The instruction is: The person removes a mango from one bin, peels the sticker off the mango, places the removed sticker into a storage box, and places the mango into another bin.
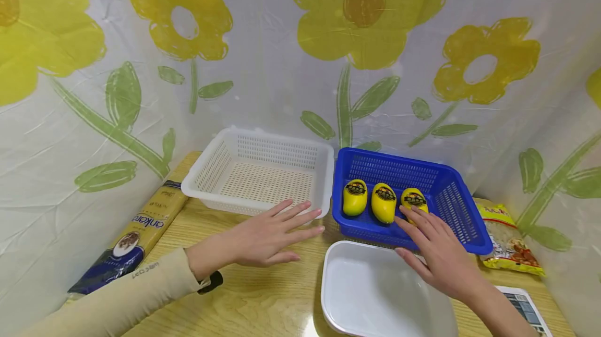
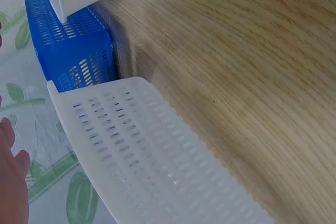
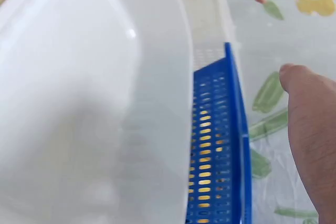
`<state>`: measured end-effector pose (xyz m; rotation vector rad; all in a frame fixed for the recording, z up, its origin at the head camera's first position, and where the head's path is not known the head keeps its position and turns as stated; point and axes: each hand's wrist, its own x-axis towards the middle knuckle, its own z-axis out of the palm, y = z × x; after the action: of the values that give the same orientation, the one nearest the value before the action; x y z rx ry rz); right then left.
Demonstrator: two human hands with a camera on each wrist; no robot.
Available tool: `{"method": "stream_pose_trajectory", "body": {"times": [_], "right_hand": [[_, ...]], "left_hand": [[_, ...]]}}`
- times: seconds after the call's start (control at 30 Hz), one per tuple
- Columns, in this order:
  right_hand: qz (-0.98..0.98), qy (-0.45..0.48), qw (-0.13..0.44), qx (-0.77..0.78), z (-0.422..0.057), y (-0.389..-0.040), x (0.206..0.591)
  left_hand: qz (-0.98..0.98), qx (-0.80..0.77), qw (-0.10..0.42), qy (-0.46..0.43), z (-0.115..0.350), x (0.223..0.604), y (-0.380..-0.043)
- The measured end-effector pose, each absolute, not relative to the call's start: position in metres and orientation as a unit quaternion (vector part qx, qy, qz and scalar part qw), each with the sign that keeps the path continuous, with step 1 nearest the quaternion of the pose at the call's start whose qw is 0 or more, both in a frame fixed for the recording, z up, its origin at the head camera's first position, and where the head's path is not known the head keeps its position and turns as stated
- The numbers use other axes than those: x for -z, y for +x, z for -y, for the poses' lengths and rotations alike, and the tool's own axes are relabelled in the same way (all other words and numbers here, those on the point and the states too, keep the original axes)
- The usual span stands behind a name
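Note:
Three yellow mangoes with black labels lie in a row in the blue basket [image 1: 451, 206]: a left mango [image 1: 354, 204], a middle mango [image 1: 383, 212] and a right mango [image 1: 413, 196]. My right hand [image 1: 439, 251], fingers spread, hovers over the front of that basket and the white tub [image 1: 343, 295], its fingertips overlapping the right mango in the head view. The left hand [image 1: 274, 232] is stretched out with spread fingers at the front right of the white basket [image 1: 216, 204], holding nothing. In the left wrist view the white basket [image 2: 131, 129] shows its slotted side.
A long pasta packet [image 1: 141, 232] lies along the table's left side. Right of the blue basket is a yellow snack bag [image 1: 509, 243], with a white-framed device [image 1: 526, 308] in front of it. A flowered curtain [image 1: 263, 81] hangs behind the baskets.

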<state>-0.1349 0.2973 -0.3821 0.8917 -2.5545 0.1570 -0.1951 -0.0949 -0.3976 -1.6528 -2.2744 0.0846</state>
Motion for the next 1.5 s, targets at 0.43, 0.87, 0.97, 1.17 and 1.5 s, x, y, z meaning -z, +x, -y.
{"method": "stream_pose_trajectory", "body": {"times": [0.43,0.87,0.97,1.17,1.5], "right_hand": [[0.933,0.188,0.189,-0.24,-0.311,-0.143,0.369],[0.92,0.003,0.098,-0.381,-0.34,-0.161,0.358],[0.902,-0.056,0.102,-0.415,-0.359,-0.165,0.357],[0.855,-0.161,0.107,-0.48,-0.405,-0.161,0.373],[0.779,-0.161,0.08,-0.601,-0.433,-0.147,0.415]], "left_hand": [[0.799,-0.002,0.157,-0.581,0.09,0.398,-0.191],[0.812,0.095,0.123,-0.563,0.077,0.393,-0.187],[0.811,0.111,0.116,-0.563,0.075,0.392,-0.186],[0.812,0.129,0.108,-0.559,0.074,0.391,-0.185],[0.823,0.189,0.062,-0.532,0.075,0.394,-0.189]]}}
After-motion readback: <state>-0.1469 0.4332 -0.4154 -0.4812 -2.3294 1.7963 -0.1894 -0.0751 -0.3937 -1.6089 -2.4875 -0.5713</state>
